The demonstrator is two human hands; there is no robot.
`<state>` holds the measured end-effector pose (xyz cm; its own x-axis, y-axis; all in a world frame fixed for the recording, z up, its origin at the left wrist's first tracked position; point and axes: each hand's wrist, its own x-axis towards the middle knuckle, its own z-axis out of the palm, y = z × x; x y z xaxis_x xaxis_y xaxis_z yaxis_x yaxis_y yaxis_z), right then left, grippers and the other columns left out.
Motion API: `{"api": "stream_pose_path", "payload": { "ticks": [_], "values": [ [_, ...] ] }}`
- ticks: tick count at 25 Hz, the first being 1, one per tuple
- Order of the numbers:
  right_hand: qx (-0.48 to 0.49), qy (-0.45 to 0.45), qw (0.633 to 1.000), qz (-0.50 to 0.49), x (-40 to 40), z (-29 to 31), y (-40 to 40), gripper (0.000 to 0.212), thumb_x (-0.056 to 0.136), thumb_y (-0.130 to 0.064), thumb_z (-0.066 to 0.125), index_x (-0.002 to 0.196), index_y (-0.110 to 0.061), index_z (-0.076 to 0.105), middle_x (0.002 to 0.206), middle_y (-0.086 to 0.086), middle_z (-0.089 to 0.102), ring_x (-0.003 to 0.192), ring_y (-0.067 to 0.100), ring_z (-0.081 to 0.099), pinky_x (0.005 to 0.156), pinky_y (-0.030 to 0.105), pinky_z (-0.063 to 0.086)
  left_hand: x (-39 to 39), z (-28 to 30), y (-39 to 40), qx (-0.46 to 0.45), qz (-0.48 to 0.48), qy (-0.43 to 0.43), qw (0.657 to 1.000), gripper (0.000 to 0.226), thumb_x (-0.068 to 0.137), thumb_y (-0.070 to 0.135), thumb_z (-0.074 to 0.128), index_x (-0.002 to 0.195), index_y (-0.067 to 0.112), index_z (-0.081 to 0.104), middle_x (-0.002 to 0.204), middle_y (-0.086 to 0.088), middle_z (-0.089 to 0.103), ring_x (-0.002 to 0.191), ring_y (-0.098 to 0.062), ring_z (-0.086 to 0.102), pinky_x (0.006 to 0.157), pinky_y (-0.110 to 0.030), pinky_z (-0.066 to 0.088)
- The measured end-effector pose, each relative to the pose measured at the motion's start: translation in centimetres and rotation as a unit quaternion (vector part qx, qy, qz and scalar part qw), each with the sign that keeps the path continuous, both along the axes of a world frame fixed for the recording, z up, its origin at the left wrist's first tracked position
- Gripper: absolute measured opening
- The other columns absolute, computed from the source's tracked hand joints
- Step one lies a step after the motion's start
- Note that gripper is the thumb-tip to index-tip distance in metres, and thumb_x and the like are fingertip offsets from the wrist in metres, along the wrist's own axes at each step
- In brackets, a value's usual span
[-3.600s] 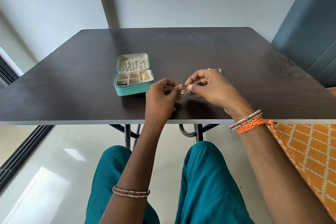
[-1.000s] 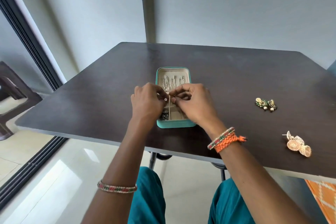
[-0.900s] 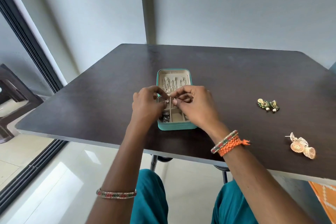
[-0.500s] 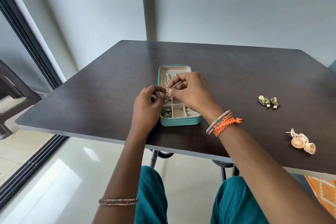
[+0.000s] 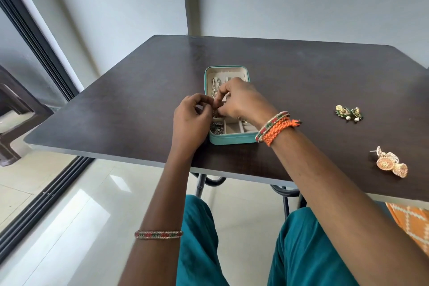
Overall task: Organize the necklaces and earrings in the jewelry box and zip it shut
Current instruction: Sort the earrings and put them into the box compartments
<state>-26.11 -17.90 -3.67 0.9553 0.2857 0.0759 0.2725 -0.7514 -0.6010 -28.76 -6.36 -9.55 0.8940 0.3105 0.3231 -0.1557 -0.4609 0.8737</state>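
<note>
A small teal jewelry box [image 5: 232, 140] lies open on the dark table [image 5: 130, 109], its lid flat behind it with silver chains [image 5: 214, 87] hung inside. Dark jewelry sits in the front left compartment [image 5: 217, 128]. My left hand [image 5: 191, 121] and my right hand [image 5: 243, 101] meet over the middle of the box, fingertips pinched together on a small silver piece that is mostly hidden. Two loose pairs of earrings lie to the right: a green and gold pair [image 5: 349, 114] and a larger gold pair [image 5: 390, 163].
The table's near edge runs just below the box. A sliding door frame [image 5: 44, 49] and a dark chair [image 5: 14, 111] stand at the left. Orange patterned cloth [image 5: 411, 220] shows at the lower right, under the table edge.
Both hands came from the table's front to the box with the small silver piece, and over the last second they have shifted slightly toward the lid.
</note>
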Motion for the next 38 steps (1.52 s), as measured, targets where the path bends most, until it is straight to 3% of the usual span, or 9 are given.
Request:
{"api": "stream_pose_path", "payload": {
  "ticks": [4, 9, 13, 17, 21, 24, 29, 33, 38],
  "values": [
    [-0.015, 0.029, 0.999, 0.018, 0.1, 0.6, -0.1, 0.014, 0.078, -0.006, 0.071, 0.081, -0.019, 0.069, 0.067, -0.011, 0.05, 0.059, -0.001, 0.044, 0.047, 0.014, 0.03, -0.3, 0.2, 0.0, -0.001, 0.006, -0.004, 1.0, 0.019, 0.084, 0.009, 0.054, 0.088, 0.018, 0.07, 0.087, -0.001, 0.069, 0.078, -0.012, 0.064, 0.07, -0.031, 0.055],
    [0.089, 0.003, 0.996, 0.001, -0.4, 1.4, -2.9, 0.014, 0.078, -0.008, 0.069, 0.082, -0.021, 0.071, 0.064, -0.009, 0.053, 0.055, 0.002, 0.046, 0.045, 0.011, 0.035, -0.8, 0.9, -0.2, -0.032, 0.021, -0.027, 0.999, 0.017, 0.084, 0.007, 0.056, 0.088, 0.019, 0.068, 0.083, 0.005, 0.066, 0.069, 0.001, 0.057, 0.062, -0.017, 0.048],
    [0.128, -0.07, 0.989, -0.022, -2.1, 2.5, -8.6, 0.011, 0.08, -0.011, 0.068, 0.079, -0.021, 0.072, 0.067, -0.008, 0.061, 0.055, -0.003, 0.049, 0.054, 0.011, 0.04, -2.8, 2.6, -2.6, 0.13, 0.089, -0.132, 0.979, 0.016, 0.081, 0.01, 0.057, 0.086, 0.021, 0.068, 0.094, 0.005, 0.065, 0.088, -0.016, 0.055, 0.078, -0.037, 0.047],
    [0.151, -0.135, 0.975, -0.087, -1.9, 2.5, -16.1, 0.01, 0.08, -0.014, 0.069, 0.078, -0.023, 0.072, 0.066, -0.008, 0.063, 0.056, -0.003, 0.049, 0.058, 0.014, 0.04, -4.1, 5.9, -9.6, 0.132, -0.026, -0.245, 0.96, 0.015, 0.077, 0.008, 0.057, 0.08, 0.019, 0.068, 0.084, 0.009, 0.062, 0.084, -0.015, 0.055, 0.076, -0.027, 0.041],
    [0.211, -0.134, 0.948, -0.196, 0.5, 0.6, -23.8, 0.017, 0.083, -0.01, 0.067, 0.074, -0.024, 0.069, 0.07, -0.011, 0.063, 0.062, -0.007, 0.053, 0.063, 0.014, 0.043, -0.5, 5.0, -17.2, 0.033, -0.15, -0.026, 0.988, 0.013, 0.085, 0.013, 0.056, 0.084, 0.014, 0.069, 0.072, 0.005, 0.063, 0.072, -0.013, 0.061, 0.064, -0.022, 0.04],
    [0.188, -0.078, 0.95, -0.238, 2.0, -2.6, -27.3, 0.011, 0.084, -0.016, 0.066, 0.076, -0.022, 0.071, 0.087, 0.002, 0.073, 0.084, 0.008, 0.066, 0.083, 0.029, 0.05, 3.1, 2.8, -20.7, 0.088, -0.129, 0.12, 0.98, 0.028, 0.093, 0.03, 0.052, 0.091, 0.006, 0.066, 0.091, -0.01, 0.069, 0.099, -0.031, 0.06, 0.081, -0.03, 0.043],
    [0.084, -0.081, 0.97, -0.212, 2.2, -5.2, -27.0, 0.031, 0.081, -0.057, 0.057, 0.079, -0.028, 0.068, 0.083, -0.01, 0.071, 0.086, 0.015, 0.065, 0.084, 0.038, 0.051, 5.7, 0.6, -22.8, 0.256, -0.07, 0.054, 0.963, 0.036, 0.096, 0.036, 0.043, 0.095, 0.008, 0.064, 0.1, -0.013, 0.066, 0.101, -0.035, 0.055, 0.082, -0.039, 0.039],
    [0.065, -0.09, 0.969, -0.22, 2.1, -5.1, -27.2, 0.022, 0.08, -0.046, 0.067, 0.074, -0.024, 0.067, 0.072, -0.012, 0.066, 0.072, 0.01, 0.06, 0.074, 0.033, 0.051, 6.1, 0.0, -23.1, 0.256, -0.083, 0.034, 0.962, 0.035, 0.089, 0.047, 0.051, 0.087, 0.014, 0.062, 0.095, -0.005, 0.064, 0.099, -0.028, 0.053, 0.08, -0.036, 0.035],
    [0.058, -0.077, 0.973, -0.21, 2.2, -5.2, -27.1, 0.016, 0.078, -0.039, 0.071, 0.067, -0.028, 0.065, 0.067, -0.015, 0.062, 0.074, 0.011, 0.06, 0.081, 0.037, 0.05, 6.0, 0.0, -23.2, 0.246, -0.119, 0.039, 0.961, 0.025, 0.089, 0.04, 0.056, 0.092, 0.016, 0.062, 0.098, -0.001, 0.063, 0.104, -0.025, 0.05, 0.082, -0.033, 0.029]
  ]
}}
